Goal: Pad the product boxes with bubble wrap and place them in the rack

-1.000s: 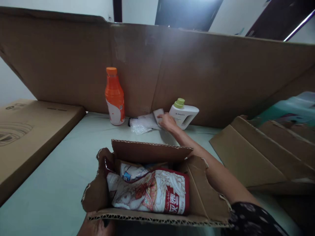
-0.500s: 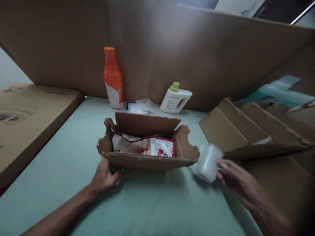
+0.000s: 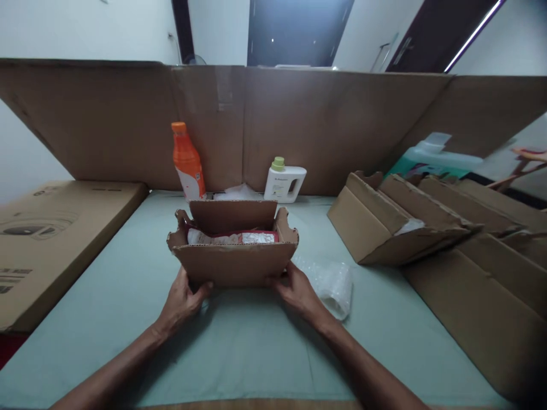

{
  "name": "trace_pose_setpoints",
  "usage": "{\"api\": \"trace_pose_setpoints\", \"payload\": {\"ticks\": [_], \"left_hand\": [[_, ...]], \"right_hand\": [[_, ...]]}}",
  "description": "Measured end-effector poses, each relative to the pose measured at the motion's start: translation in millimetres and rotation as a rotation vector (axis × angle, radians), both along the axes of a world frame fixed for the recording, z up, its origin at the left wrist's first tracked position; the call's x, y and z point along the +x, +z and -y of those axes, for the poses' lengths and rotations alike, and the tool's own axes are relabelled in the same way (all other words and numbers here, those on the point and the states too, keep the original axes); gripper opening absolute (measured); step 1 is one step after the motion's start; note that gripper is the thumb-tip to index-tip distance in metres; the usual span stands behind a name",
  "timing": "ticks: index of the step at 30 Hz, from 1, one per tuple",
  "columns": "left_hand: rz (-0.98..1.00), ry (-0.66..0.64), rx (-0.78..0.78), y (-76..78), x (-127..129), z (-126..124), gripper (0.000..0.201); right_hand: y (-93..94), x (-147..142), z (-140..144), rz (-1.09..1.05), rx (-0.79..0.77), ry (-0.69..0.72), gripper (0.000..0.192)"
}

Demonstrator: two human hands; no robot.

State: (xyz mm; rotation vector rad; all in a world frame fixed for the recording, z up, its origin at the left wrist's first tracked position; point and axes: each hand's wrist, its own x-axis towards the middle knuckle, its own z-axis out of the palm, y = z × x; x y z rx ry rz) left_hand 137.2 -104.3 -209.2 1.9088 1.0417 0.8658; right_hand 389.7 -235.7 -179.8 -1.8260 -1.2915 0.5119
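A small open cardboard box (image 3: 237, 265) is gripped at its lower corners between both hands, over the pale green cloth (image 3: 252, 353). My left hand (image 3: 183, 299) closes on its left end, thumb along the front. At the right end, my right hand (image 3: 294, 290) holds the lower corner, fingers partly hidden behind and under the box. Inside lies a red and white printed packet (image 3: 233, 238), its lower part hidden by the front wall. Close by my right hand, a piece of bubble wrap (image 3: 335, 287) rests on the cloth.
An orange bottle (image 3: 188, 162), a white bottle with green cap (image 3: 284, 182) and crumpled plastic (image 3: 239, 192) are behind the box. Several cardboard boxes (image 3: 367, 225) and a teal liquid container (image 3: 433, 159) stand right. A flat carton (image 3: 72, 239) lies left; a cardboard wall (image 3: 325, 119) closes the back.
My right hand has let go of the bubble wrap, which now lies on the cloth, and has taken the box's right end. The camera view has tilted up.
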Motion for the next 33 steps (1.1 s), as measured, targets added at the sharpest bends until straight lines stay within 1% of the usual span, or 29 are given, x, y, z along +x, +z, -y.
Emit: {"api": "trace_pose_setpoints", "payload": {"ticks": [2,4,7,9,11,13,15,17,18,19,20,22,24,25,26,28,31,33], "left_hand": [[0.039,-0.005,-0.013,0.4,14.5,-10.4,0.053],[0.117,-0.032,-0.018,0.0,33.8,-27.3,0.06],[0.226,-0.092,-0.017,0.1,66.5,-56.9,0.066],[0.247,-0.124,-0.025,0.7,84.2,-72.8,0.068],[0.246,-0.147,-0.039,-0.2,92.8,-80.8,0.07],[0.241,-0.172,-0.06,-4.2,89.5,-78.5,0.073],[0.211,-0.163,-0.106,-11.6,75.1,-65.7,0.078],[0.167,-0.126,-0.158,-20.4,54.2,-45.0,0.081],[0.148,-0.109,-0.178,-24.3,43.1,-32.8,0.081],[0.134,-0.102,-0.193,-27.4,32.6,-20.3,0.079],[0.125,-0.113,-0.203,-29.4,23.2,-7.9,0.076],[0.111,-0.162,-0.224,-29.8,9.7,15.3,0.069],[0.108,-0.217,-0.263,-25.8,4.7,35.9,0.062],[0.12,-0.237,-0.298,-22.6,5.3,45.7,0.061],[0.142,-0.249,-0.349,-18.9,7.7,55.5,0.061],[0.215,-0.261,-0.51,-11.2,16.2,75.1,0.071],[0.371,-0.261,-0.847,-2.8,32.1,103.2,0.097],[0.47,-0.235,-1.028,0.1,40.1,117.8,0.11]], "right_hand": [[-4.9,10.9,-15.9,0.035,-0.012,-0.051,0.034],[-5.0,27.7,-32.0,0.074,-0.028,-0.071,0.034],[-0.4,53.7,-59.8,0.115,-0.049,-0.101,0.04],[4.7,66.4,-73.9,0.148,-0.062,-0.124,0.043],[10.7,72.3,-74.8,0.186,-0.067,-0.138,0.045],[15.9,70.7,-57.1,0.225,-0.061,-0.143,0.048],[17.9,63.9,-22.8,0.352,-0.07,-0.1,0.052],[15.4,56.7,18.6,0.578,-0.114,-0.037,0.057],[12.8,54.6,38.5,0.699,-0.147,-0.031,0.059],[9.7,54.2,56.2,0.798,-0.187,-0.059,0.06],[6.5,55.6,71.3,0.856,-0.231,-0.123,0.061],[0.8,63.7,93.1,0.854,-0.325,-0.266,0.058],[-2.2,74.7,106.4,0.724,-0.364,-0.357,0.052],[-2.4,79.1,110.8,0.633,-0.339,-0.379,0.051],[-1.7,81.6,114.0,0.533,-0.28,-0.396,0.05],[1.7,78.2,116.9,0.324,-0.092,-0.424,0.045],[9.3,50.1,110.4,-0.003,0.208,-0.413,0.037],[13.1,21.1,99.0,-0.229,0.334,-0.417,0.04]]}}
